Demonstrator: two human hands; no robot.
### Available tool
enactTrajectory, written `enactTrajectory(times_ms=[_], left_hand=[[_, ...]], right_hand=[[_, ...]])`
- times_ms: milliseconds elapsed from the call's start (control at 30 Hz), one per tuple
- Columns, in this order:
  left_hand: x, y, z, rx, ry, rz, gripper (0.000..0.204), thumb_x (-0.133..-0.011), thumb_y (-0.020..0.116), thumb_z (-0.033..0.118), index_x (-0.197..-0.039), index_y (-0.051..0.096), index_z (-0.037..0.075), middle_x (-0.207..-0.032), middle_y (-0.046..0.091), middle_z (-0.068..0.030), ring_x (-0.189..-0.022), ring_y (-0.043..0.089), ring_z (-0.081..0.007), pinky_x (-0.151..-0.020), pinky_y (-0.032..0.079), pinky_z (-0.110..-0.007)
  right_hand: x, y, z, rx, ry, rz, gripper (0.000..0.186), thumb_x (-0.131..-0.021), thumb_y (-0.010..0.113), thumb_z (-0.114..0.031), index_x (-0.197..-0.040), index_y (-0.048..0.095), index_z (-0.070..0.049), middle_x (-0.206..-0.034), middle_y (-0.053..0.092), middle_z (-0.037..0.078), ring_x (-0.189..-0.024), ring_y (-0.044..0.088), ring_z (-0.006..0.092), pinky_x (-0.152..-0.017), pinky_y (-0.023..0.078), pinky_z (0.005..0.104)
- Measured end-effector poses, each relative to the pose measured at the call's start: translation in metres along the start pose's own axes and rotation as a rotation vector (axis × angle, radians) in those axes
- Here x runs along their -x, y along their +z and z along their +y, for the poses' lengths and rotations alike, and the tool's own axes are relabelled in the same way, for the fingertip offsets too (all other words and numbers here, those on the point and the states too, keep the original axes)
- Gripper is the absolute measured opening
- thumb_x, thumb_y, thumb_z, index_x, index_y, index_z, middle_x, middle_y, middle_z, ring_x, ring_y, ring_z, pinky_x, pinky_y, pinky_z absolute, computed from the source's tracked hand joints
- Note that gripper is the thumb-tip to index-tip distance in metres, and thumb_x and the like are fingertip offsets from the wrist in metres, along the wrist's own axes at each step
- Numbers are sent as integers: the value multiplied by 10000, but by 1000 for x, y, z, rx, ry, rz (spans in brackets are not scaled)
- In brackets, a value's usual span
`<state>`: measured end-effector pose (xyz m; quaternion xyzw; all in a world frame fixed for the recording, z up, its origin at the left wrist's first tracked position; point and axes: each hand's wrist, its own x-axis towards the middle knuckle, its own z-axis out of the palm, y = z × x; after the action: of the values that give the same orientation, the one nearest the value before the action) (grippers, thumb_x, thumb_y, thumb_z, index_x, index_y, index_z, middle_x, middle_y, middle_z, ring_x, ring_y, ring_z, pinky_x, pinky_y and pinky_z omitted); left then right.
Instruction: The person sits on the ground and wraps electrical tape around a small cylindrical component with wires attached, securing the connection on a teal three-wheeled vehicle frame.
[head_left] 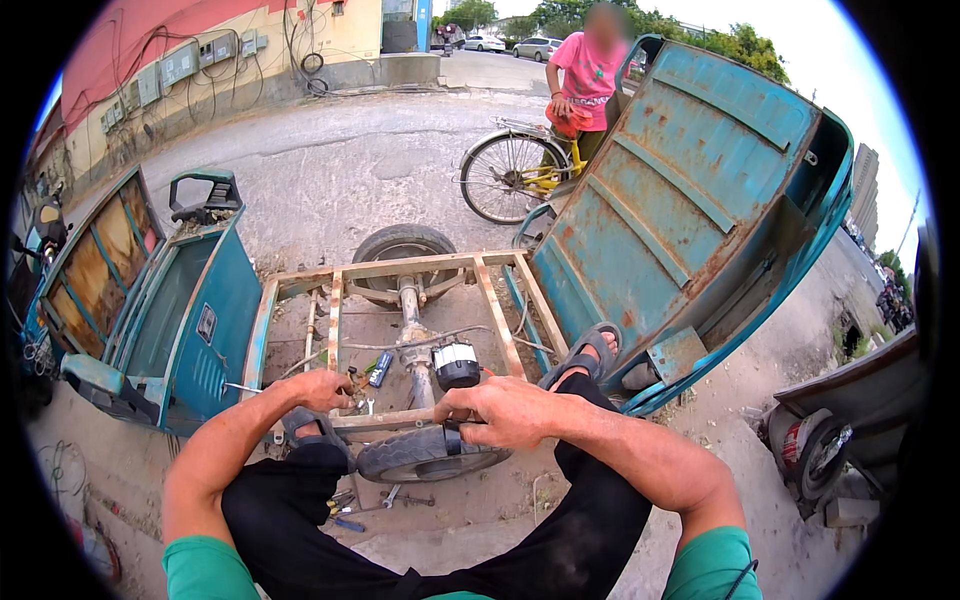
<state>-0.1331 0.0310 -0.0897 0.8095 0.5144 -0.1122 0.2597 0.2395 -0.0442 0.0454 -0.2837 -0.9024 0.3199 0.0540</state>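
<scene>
I sit over the rusty frame [338, 330] of a three-wheeled cart, its axle [411, 315] running away from me between two wheels. My left hand [322, 390] is at the frame's near left part, fingers curled; whatever they hold is hidden. Beside it lie a blue cylindrical can [380, 369] and a small wrench [370, 407]. My right hand [497, 410] is closed above the near wheel [430, 458], close to the round black-and-silver motor [456, 364]. A dark piece shows under its fingers, but I cannot make out what it is.
The teal cargo bed [670, 190] stands tipped up at the right, a sandaled foot against it. The teal front body [190, 310] is at the left. Tools, including a wrench [391, 496], lie below the wheel. A person [585, 75] stands behind a yellow bicycle [520, 175].
</scene>
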Motion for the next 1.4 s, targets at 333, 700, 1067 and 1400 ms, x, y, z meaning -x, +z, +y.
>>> enactTrajectory(times_ms=[333, 700, 1067, 1400], left_hand=[[5, -14, 12, -20, 14, 9, 513, -932, 654, 381, -1291, 649, 14, -1237, 683, -236, -1166, 638, -399, -1007, 494, -457], [4, -16, 26, -14, 21, 2, 488, -917, 665, 347, -1282, 653, 23, -1231, 690, -219, -1146, 652, -382, -990, 506, -449], [4, -17, 23, -2, -3, -4, 496, -926, 654, 366, -1292, 650, 32, -1243, 670, -254, -1175, 631, -399, -1020, 489, -459], [9, -21, 26, -11, -4, 0, 487, -918, 658, 346, -1295, 657, 38, -1260, 674, -231, -1182, 633, -386, -1031, 487, -443]], right_hand=[[5, -1, -2, 43, -23, -19, 399, -866, 598, -119, -1260, 618, -59, -1069, 739, 182, -1013, 705, 366, -903, 538, 455], [12, 2, -4, 90, -33, -14, 393, -859, 604, -115, -1247, 630, -61, -1012, 745, 188, -973, 707, 377, -868, 536, 478], [13, 3, -3, 65, -57, 28, 344, -842, 609, -148, -1172, 678, -83, -978, 746, 189, -925, 708, 391, -833, 545, 489], [12, 8, -4, 88, -60, 22, 340, -851, 622, -159, -1183, 669, -102, -972, 742, 190, -932, 701, 394, -838, 537, 499]])
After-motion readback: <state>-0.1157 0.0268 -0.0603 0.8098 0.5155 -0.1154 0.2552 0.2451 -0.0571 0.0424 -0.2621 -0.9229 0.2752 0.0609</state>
